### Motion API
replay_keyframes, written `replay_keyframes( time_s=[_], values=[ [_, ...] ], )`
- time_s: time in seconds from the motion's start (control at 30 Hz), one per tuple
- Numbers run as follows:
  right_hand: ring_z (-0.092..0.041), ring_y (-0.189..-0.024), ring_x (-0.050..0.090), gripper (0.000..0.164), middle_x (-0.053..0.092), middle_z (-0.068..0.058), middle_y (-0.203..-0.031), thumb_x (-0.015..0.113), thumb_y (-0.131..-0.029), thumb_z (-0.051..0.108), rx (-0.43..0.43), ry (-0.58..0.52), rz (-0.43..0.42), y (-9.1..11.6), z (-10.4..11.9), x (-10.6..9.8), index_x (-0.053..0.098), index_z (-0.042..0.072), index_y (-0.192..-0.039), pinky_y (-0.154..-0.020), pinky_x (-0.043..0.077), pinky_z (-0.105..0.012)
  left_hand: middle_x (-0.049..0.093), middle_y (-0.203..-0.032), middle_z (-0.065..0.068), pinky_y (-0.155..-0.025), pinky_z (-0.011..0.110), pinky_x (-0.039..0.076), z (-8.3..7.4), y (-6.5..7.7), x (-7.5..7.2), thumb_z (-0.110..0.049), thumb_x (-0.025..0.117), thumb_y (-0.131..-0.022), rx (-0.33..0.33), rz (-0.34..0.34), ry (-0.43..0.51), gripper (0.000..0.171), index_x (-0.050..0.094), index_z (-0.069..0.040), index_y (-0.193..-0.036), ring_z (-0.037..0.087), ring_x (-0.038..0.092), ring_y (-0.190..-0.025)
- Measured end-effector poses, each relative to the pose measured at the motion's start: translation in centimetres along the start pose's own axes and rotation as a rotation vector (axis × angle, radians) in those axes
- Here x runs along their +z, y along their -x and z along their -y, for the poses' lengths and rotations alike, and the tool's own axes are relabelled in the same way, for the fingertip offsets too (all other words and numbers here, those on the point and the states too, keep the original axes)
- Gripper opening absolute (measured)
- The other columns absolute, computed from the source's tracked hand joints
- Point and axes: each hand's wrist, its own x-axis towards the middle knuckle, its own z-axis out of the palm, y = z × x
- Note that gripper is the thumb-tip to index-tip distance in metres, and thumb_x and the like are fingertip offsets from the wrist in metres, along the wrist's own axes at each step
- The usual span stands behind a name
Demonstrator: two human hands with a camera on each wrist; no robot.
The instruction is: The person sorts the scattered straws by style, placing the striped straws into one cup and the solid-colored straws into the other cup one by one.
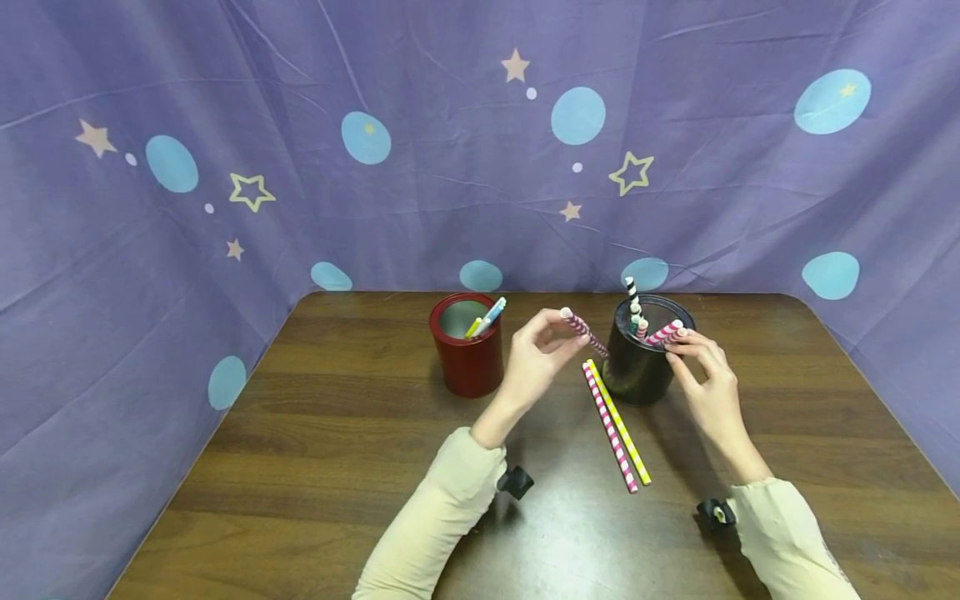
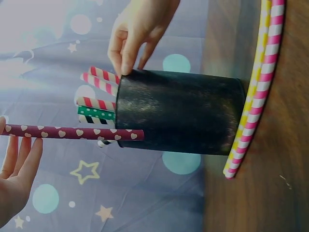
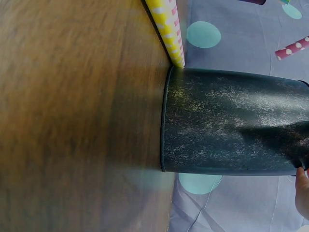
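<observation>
A maroon paper straw with pale hearts (image 2: 63,132) is pinched in my left hand (image 1: 534,354), tilted so its lower end comes near the side of the black can (image 1: 637,375). At the can's right rim, my right hand (image 1: 708,387) grips the edge between thumb and fingers. Several straws stand inside: pink-striped straws (image 1: 663,333) lean close to the right fingertips, and a black-and-white straw (image 1: 632,290) rises at the left. The left wrist view also shows a green dotted straw (image 2: 95,112). The can hides the straws' lower ends.
On the wooden table (image 1: 360,417), a pink-striped straw (image 1: 611,433) and a yellow-striped straw (image 1: 626,437) lie side by side before the can. Left of them stands a red can (image 1: 471,367) containing a blue straw (image 1: 491,315) and a yellow one. A purple curtain (image 1: 450,217) hangs behind.
</observation>
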Motion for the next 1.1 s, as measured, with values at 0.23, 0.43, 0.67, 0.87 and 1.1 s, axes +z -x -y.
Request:
replay_keyframes(
  time_s=[0.23,0.43,0.67,0.87,1.1],
  values=[
    [-0.008,-0.110,0.046,0.014,0.060,-0.007,-0.105,0.062,-0.075,-0.011,-0.005,-0.003,-0.007,0.0,0.1,0.1,0.064,-0.006,-0.088,-0.097,0.032,-0.023,0.055,-0.092,0.031,-0.079,0.033,0.051,-1.2,-0.5,0.4,0.015,0.061,-0.072,0.044,-0.015,0.026,0.021,0.050,0.013,-0.090,0.033,0.059,-0.085],
    [-0.007,-0.109,0.046,0.017,0.059,-0.015,-0.102,0.062,-0.072,-0.014,-0.006,-0.001,-0.018,-0.1,0.3,0.2,0.064,-0.006,-0.087,-0.096,0.032,-0.020,0.054,-0.091,0.033,-0.078,0.034,0.051,-1.8,-0.9,0.7,0.017,0.060,-0.072,0.076,-0.024,0.040,0.021,0.050,0.015,-0.091,0.043,0.055,-0.085],
    [-0.008,-0.110,0.046,0.015,0.060,-0.009,-0.104,0.062,-0.074,-0.013,0.004,0.003,-0.011,0.0,0.2,0.1,0.064,-0.007,-0.088,-0.097,0.032,-0.022,0.052,-0.092,0.035,-0.080,0.036,0.051,-2.3,-1.4,1.2,0.019,0.058,-0.072,0.101,-0.030,0.093,0.021,0.049,0.016,-0.091,0.047,0.053,-0.087],
    [-0.009,-0.110,0.046,0.014,0.060,-0.010,-0.104,0.062,-0.074,-0.011,-0.008,0.003,-0.014,0.1,0.0,0.1,0.064,-0.007,-0.088,-0.098,0.032,-0.023,0.051,-0.091,0.036,-0.079,0.037,0.051,-2.4,-1.8,1.8,0.020,0.057,-0.072,0.109,-0.045,0.127,0.021,0.047,0.018,-0.090,0.022,0.059,-0.084],
    [-0.003,-0.109,0.045,0.017,0.059,-0.020,-0.099,0.061,-0.071,-0.017,-0.017,-0.001,-0.025,-0.2,1.0,0.1,0.063,-0.009,-0.086,-0.097,0.032,-0.020,0.051,-0.090,0.036,-0.079,0.037,0.051,-1.9,-2.2,2.5,0.020,0.057,-0.073,0.093,-0.052,0.154,0.019,0.047,0.017,-0.089,0.008,0.057,-0.081]
  ],
)
